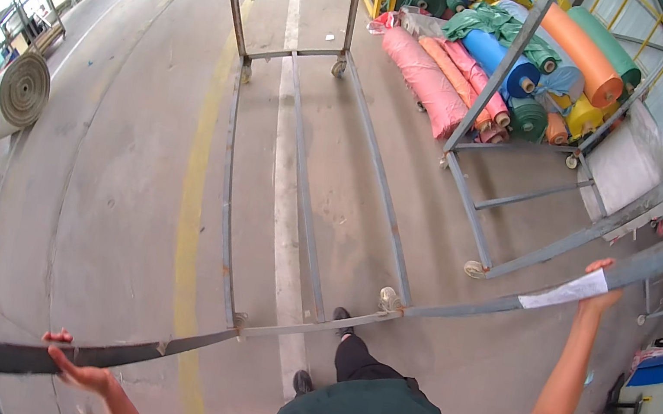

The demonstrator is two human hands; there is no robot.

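Observation:
A grey metal frame cart [306,176] on casters stands before me, its base of long bars low over the floor. Its near left post [177,345] rises dark toward the left edge, and my left hand [83,372] is around it, thumb on the near side and fingertips showing beyond. My right hand [600,296] grips the near right post [464,306]. A white paper sheet [567,290] lies along that post, reaching under my right hand. Between the two posts, my shoes show beside the cart's near end.
A second metal frame cart [471,209] stands close on the right. Behind it are stacked fabric rolls in pink [423,78], blue [501,60] and orange [585,56]. A large wound roll [22,89] stands at the left wall. Yellow [197,184] and white floor lines run ahead.

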